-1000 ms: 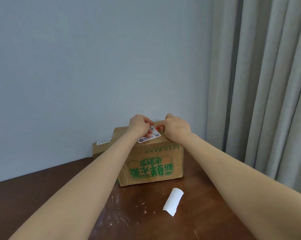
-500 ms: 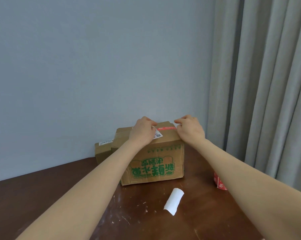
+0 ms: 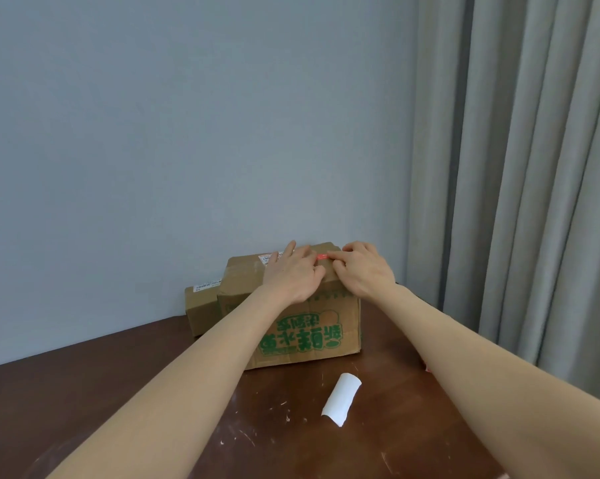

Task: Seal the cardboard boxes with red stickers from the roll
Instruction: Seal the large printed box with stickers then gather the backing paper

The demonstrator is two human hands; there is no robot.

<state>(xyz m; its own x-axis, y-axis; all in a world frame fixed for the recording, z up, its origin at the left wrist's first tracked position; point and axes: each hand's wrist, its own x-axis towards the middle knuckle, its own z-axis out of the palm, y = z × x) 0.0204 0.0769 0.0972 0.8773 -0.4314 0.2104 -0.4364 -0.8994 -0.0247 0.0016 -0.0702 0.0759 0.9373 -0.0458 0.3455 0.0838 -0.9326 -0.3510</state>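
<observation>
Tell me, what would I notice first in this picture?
Two bare hands rest on top of a cardboard box with big green writing: the left hand lies flat, the right hand presses down a red sticker. In front of the box, a curled white strip of paper lies on the dark table.

Matt cardboard box (image 3: 302, 326), scuffed wooden table (image 3: 119, 375)

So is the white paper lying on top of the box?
No, the curled white paper lies on the brown table, in front of the cardboard box and apart from it.
</observation>
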